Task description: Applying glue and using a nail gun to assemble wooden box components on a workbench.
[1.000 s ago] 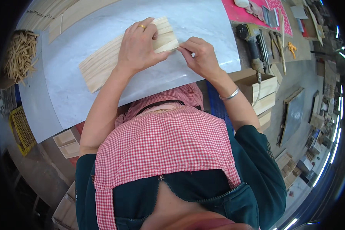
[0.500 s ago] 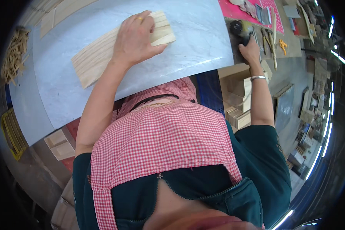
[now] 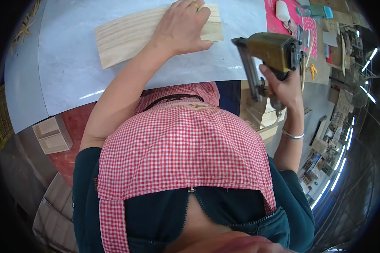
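Observation:
A pale wooden board (image 3: pixel 124 40) lies on the grey-white tabletop (image 3: pixel 71 67), slightly slanted. My left hand (image 3: pixel 181 27) is closed over its right part, fingers across the far side and thumb at the near edge. Beyond the table's right front corner, my right hand (image 3: pixel 289 88) is wrapped round the grip of a pneumatic nail gun (image 3: pixel 270 46). The gun is held up in the air, apart from the board, with its nose toward the left. Part of the board is hidden under my left hand and wrist.
A pink cloth (image 3: pixel 276 27) lies at the back right, with a white cylinder (image 3: pixel 282 10), a teal bottle (image 3: pixel 314 11) and an orange tool (image 3: pixel 313 71) nearby. Thin wood strips (image 3: pixel 24 25) lie far left. A compartmented wooden box (image 3: pixel 52 137) sits low left; wooden boxes (image 3: pixel 266 118) sit low right.
My right hand has lifted the nail gun from the surface at the right and brought it up nearer the table. My left hand stays on the board; the view has shifted.

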`<state>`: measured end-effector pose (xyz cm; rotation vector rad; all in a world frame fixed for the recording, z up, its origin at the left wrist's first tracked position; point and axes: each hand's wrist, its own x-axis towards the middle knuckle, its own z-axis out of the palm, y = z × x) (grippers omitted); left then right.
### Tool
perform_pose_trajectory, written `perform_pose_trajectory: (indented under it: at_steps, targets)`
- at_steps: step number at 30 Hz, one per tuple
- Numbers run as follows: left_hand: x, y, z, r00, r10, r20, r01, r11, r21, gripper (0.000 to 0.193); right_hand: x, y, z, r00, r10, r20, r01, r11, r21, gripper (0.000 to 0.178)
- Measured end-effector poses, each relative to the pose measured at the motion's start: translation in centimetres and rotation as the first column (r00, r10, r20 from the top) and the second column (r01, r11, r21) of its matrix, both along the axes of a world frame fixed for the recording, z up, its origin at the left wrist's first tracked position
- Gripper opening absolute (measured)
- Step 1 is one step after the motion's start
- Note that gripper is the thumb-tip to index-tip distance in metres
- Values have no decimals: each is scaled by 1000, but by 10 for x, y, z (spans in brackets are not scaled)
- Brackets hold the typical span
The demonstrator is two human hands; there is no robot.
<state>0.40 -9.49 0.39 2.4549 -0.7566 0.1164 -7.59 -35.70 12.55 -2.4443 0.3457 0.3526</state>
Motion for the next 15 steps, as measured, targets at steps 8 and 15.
perform_pose_trajectory:
  at_steps: [8, 15]
  targets:
    - [3, -2, -9, 998, -10, 54, 12, 999, -38, 56, -13, 19, -2, 998, 30, -46, -26, 996, 86, 24]
    - [1, 0, -15, 992, 8, 124, 2, 996, -84, 56, -14, 28, -8, 999, 27, 37, -31, 991, 132, 23]
